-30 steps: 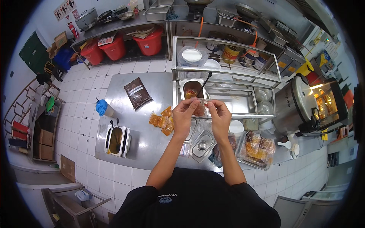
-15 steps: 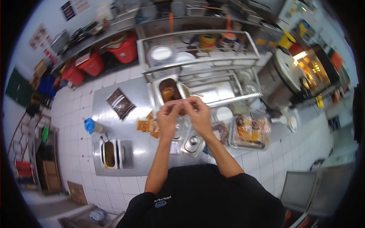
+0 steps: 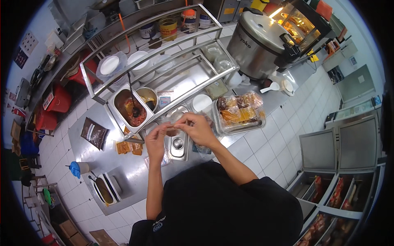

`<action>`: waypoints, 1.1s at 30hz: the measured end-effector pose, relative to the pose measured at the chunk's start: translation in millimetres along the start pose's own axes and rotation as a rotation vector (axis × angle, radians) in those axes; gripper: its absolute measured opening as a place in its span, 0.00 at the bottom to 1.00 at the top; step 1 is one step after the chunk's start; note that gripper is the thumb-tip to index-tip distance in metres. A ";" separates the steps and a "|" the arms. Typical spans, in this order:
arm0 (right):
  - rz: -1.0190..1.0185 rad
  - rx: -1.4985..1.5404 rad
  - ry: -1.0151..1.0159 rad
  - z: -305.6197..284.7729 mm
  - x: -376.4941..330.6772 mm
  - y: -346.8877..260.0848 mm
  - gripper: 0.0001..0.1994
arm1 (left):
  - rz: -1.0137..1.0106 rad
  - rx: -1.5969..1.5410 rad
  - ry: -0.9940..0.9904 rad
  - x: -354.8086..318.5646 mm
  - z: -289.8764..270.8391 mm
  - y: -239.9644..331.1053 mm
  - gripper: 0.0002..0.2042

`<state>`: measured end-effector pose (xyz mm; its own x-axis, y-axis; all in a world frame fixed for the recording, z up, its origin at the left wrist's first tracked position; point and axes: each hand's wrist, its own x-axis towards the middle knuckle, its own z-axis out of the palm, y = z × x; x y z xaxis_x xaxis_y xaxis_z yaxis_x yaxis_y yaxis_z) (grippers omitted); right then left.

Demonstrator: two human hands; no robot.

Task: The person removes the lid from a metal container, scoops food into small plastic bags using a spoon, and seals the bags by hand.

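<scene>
Head view shows the left hand [image 3: 156, 140] and the right hand [image 3: 197, 128] raised together over a steel counter [image 3: 131, 180], fingertips pinched on a small clear plastic bag [image 3: 172, 130] stretched between them; its contents are too small to make out. The left hand grips the bag's near-left edge, the right hand its far-right edge, thumb and forefinger closed on it. Directly below the hands sits a lidded steel container [image 3: 178, 144] with a round knob. Just beyond the left hand stands a square steel pan of red sauce [image 3: 130, 111] with a ladle in it, and beside that a round pot [image 3: 147, 96]. Right of the right hand lies a tray of wrapped food packets [image 3: 240, 111]. Left of the left hand, orange sachets [image 3: 129, 147] lie on the counter, with a dark brown pouch [image 3: 94, 133] further left. Far beyond the right hand stands a large rice cooker [image 3: 258, 39].
</scene>
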<state>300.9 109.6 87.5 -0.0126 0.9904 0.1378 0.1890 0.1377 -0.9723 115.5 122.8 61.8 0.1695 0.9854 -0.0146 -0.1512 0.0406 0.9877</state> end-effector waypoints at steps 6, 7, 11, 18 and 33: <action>0.156 -0.113 0.242 -109.4 -55.2 35.6 0.08 | -0.044 0.060 -0.123 -19.8 19.7 -36.3 0.19; 0.195 -0.226 0.307 -134.5 -67.5 45.6 0.08 | -0.104 0.033 -0.110 -23.3 17.4 -37.8 0.18; 0.266 -0.582 0.388 -221.0 -112.1 108.1 0.04 | -0.175 0.108 -0.135 -32.5 -2.7 -57.3 0.15; 0.359 -0.512 0.441 -312.2 -138.1 204.7 0.04 | -0.143 0.176 0.018 -37.0 -24.4 -79.5 0.13; 0.214 -0.507 0.251 -91.4 -29.1 123.9 0.15 | -0.266 1.265 -0.067 -91.4 -90.2 -128.4 0.42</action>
<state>414.5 96.6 -19.7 0.2977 0.9534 0.0497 0.6068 -0.1488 -0.7808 31.6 42.4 -77.8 0.1057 0.9595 -0.2610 0.9091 0.0131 0.4164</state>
